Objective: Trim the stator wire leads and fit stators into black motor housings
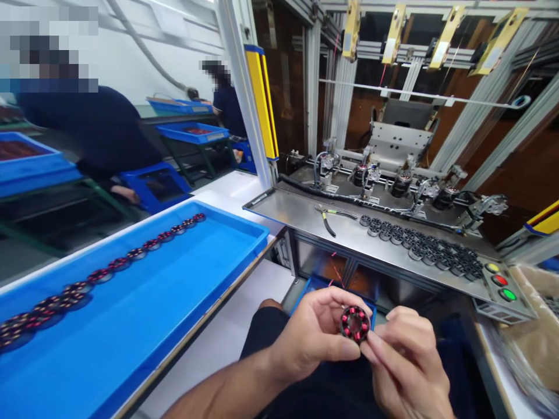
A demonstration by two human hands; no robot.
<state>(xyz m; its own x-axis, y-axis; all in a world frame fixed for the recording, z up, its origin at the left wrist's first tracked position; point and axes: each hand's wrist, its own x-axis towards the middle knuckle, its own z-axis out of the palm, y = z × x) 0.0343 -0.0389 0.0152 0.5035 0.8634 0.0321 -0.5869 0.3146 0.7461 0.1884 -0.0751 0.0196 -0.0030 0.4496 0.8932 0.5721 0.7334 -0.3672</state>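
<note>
**Stator pinched between both hands, low centre of frame**

Stator (355,323), wound in red wire, sits at bottom centre, held by the left hand (312,337) between thumb and fingers, while the right hand (408,355) closes its fingertips on the lower right edge. Risk: the fine windings could be nicked or bent by a hard squeeze, or the part could slip and fall away from the blue tray (183,279) at left.
</note>
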